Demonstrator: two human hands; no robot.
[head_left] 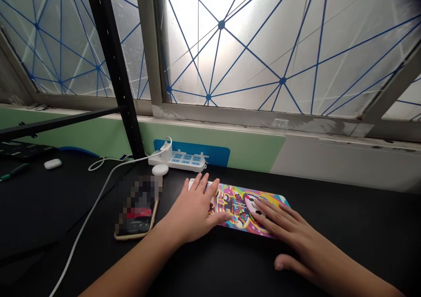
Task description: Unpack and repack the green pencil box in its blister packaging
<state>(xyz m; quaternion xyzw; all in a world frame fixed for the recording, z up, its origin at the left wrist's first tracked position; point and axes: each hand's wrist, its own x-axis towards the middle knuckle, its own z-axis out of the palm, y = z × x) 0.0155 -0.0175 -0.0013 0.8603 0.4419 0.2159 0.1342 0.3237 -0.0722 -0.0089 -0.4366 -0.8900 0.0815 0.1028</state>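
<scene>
A flat rectangular case or box with a colourful cartoon print lies on the black table, its long side running left to right. My left hand rests on its left end, palm down with the fingers spread. Across the right end lies my right hand, fingers stretched out over the printed character's face and thumb held apart near the table. Both hands hide the ends of the case in part. Neither hand grips anything. Left of my left forearm is a phone in a tan-edged case, its screen blurred.
Behind the case, a white power strip holds a plugged-in charger with a white cable running to the front left. Two small white cases and a green-handled screwdriver lie leftward. A black metal post rises at the left.
</scene>
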